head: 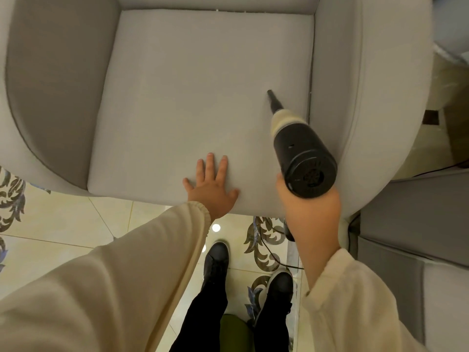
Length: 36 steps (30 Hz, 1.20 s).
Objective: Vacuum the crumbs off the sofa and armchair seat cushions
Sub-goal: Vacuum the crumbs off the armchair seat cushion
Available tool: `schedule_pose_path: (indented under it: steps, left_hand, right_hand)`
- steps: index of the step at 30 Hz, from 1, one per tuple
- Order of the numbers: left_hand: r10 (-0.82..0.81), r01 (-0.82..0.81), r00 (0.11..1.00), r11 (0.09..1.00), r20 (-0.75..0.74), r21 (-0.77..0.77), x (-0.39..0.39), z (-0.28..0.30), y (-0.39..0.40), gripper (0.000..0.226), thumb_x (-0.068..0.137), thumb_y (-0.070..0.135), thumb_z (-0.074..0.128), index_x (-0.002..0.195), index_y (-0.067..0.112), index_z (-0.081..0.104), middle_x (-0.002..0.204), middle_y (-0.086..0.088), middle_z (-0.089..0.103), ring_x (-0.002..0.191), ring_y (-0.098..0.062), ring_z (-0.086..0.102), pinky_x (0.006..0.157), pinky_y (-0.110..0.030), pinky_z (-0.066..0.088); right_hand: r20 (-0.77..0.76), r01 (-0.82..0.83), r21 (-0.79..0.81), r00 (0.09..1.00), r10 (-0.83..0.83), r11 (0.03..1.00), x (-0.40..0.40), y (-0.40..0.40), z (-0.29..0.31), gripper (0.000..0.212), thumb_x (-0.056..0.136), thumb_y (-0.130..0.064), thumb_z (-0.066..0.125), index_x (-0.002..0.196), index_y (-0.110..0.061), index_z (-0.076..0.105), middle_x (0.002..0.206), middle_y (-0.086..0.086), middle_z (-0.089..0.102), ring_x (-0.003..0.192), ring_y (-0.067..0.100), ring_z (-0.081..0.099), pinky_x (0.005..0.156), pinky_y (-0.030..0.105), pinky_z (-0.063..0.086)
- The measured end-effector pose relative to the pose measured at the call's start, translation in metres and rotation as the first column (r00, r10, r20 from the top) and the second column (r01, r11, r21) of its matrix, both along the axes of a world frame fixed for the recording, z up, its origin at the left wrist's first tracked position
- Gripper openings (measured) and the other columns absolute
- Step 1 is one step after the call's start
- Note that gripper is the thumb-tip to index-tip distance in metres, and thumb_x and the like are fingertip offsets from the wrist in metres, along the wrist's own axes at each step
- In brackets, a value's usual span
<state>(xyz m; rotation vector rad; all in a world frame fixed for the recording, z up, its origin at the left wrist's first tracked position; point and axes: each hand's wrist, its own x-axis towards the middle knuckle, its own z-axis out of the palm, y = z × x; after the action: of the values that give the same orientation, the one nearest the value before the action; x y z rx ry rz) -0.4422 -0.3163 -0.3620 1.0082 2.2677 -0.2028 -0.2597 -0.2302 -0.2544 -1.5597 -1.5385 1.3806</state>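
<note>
A light grey armchair seat cushion point(190, 97) fills the upper middle of the head view. My right hand point(311, 214) grips the handle of a black handheld vacuum point(302, 151), whose narrow black nozzle touches the cushion near its right edge. My left hand point(212, 185) lies flat on the cushion's front edge with fingers spread. A few tiny pale crumbs point(243, 11) sit in the seam at the back of the cushion.
Padded armrests point(368, 85) rise on both sides of the seat. A grey sofa section point(411, 219) stands at the right. My black shoes point(215, 262) stand on glossy patterned floor tiles point(63, 219), where a thin black cord point(269, 252) trails.
</note>
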Motion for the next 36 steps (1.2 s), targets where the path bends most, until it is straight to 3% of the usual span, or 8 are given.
schedule_pose_path:
  steps: [4, 7, 11, 19, 21, 24, 31, 36]
  left_hand:
    - [0.010, -0.008, 1.000, 0.998, 0.026, -0.064, 0.004, -0.002, 0.011, 0.092, 0.095, 0.075, 0.036, 0.157, 0.045, -0.025, 0.167, 0.004, -0.033, 0.156, -0.031, -0.024, 0.119, -0.073, 0.007]
    - [-0.017, 0.020, 0.999, 0.996, 0.038, -0.088, 0.001, -0.002, 0.010, 0.094, 0.095, 0.078, 0.033, 0.156, 0.044, -0.029, 0.166, 0.002, -0.036, 0.156, -0.034, -0.026, 0.119, -0.074, 0.007]
    - [-0.035, 0.038, 0.998, 0.997, 0.047, -0.067, -0.002, -0.004, 0.006, 0.095, 0.093, 0.082, 0.031, 0.154, 0.044, -0.031, 0.166, 0.002, -0.037, 0.155, -0.035, -0.027, 0.120, -0.073, 0.006]
    - [-0.028, 0.032, 0.998, 0.995, 0.051, -0.098, 0.000, -0.002, 0.009, 0.093, 0.095, 0.078, 0.033, 0.155, 0.045, -0.029, 0.166, 0.003, -0.038, 0.155, -0.033, -0.027, 0.120, -0.073, 0.007]
    - [-0.030, 0.035, 0.998, 0.994, 0.050, -0.102, 0.000, -0.001, 0.009, 0.092, 0.095, 0.077, 0.033, 0.155, 0.045, -0.030, 0.166, 0.003, -0.037, 0.155, -0.032, -0.027, 0.119, -0.072, 0.008]
    - [-0.029, 0.033, 0.999, 0.996, 0.046, -0.084, -0.003, 0.000, 0.008, 0.087, 0.098, 0.074, 0.030, 0.156, 0.045, -0.028, 0.167, 0.005, -0.034, 0.156, -0.030, -0.025, 0.120, -0.071, 0.008]
    - [-0.042, 0.048, 0.997, 0.995, 0.061, -0.090, -0.032, 0.012, -0.002, 0.083, 0.104, 0.064, 0.034, 0.158, 0.042, -0.025, 0.168, 0.005, -0.031, 0.157, -0.028, -0.022, 0.123, -0.068, 0.007]
    - [-0.191, 0.190, 0.981, 0.981, -0.017, -0.033, -0.054, 0.010, -0.020, 0.082, 0.106, 0.058, 0.035, 0.160, 0.038, -0.023, 0.171, 0.002, -0.027, 0.159, -0.030, -0.016, 0.127, -0.060, 0.011]
  right_hand:
    - [-0.002, 0.043, -0.067, 0.999, -0.043, 0.997, -0.006, -0.003, -0.003, 0.020, 0.086, -0.020, 0.085, 0.093, -0.025, 0.068, 0.078, 0.004, 0.069, 0.072, 0.021, 0.069, 0.068, 0.038, 0.061]
    - [-0.029, 0.022, -0.089, 0.999, -0.024, 0.996, 0.000, -0.025, 0.011, 0.031, 0.080, -0.020, 0.089, 0.095, -0.033, 0.065, 0.082, -0.018, 0.072, 0.077, -0.009, 0.069, 0.069, 0.009, 0.054]
    - [-0.004, -0.091, -0.210, 0.996, 0.092, 0.973, 0.015, -0.059, 0.017, 0.032, 0.075, -0.023, 0.092, 0.092, -0.035, 0.068, 0.085, -0.033, 0.073, 0.083, -0.010, 0.070, 0.070, 0.007, 0.053]
    - [-0.016, 0.033, -0.175, 0.999, -0.037, 0.984, -0.004, -0.031, 0.018, 0.025, 0.084, -0.009, 0.086, 0.085, -0.024, 0.066, 0.066, -0.007, 0.066, 0.058, -0.006, 0.064, 0.057, 0.018, 0.053]
    - [-0.019, 0.104, -0.135, 0.994, -0.107, 0.985, -0.018, -0.006, 0.016, 0.022, 0.081, -0.026, 0.087, 0.096, -0.022, 0.072, 0.077, -0.003, 0.072, 0.074, 0.005, 0.071, 0.075, 0.029, 0.063]
    - [-0.006, 0.121, -0.149, 0.992, -0.123, 0.981, -0.042, 0.017, 0.013, 0.052, 0.072, -0.055, 0.079, 0.111, -0.021, 0.074, 0.092, 0.002, 0.078, 0.092, 0.021, 0.075, 0.092, 0.047, 0.062]
    - [-0.008, -0.074, -0.260, 0.997, 0.075, 0.963, -0.097, 0.029, 0.011, 0.026, 0.085, -0.041, 0.083, 0.098, -0.020, 0.075, 0.080, 0.002, 0.076, 0.079, 0.018, 0.073, 0.067, 0.025, 0.053]
    - [-0.062, -0.261, -0.394, 0.964, 0.258, 0.881, -0.092, 0.007, 0.015, 0.022, 0.085, -0.037, 0.083, 0.096, -0.019, 0.076, 0.076, 0.004, 0.075, 0.076, 0.019, 0.073, 0.070, 0.027, 0.054]
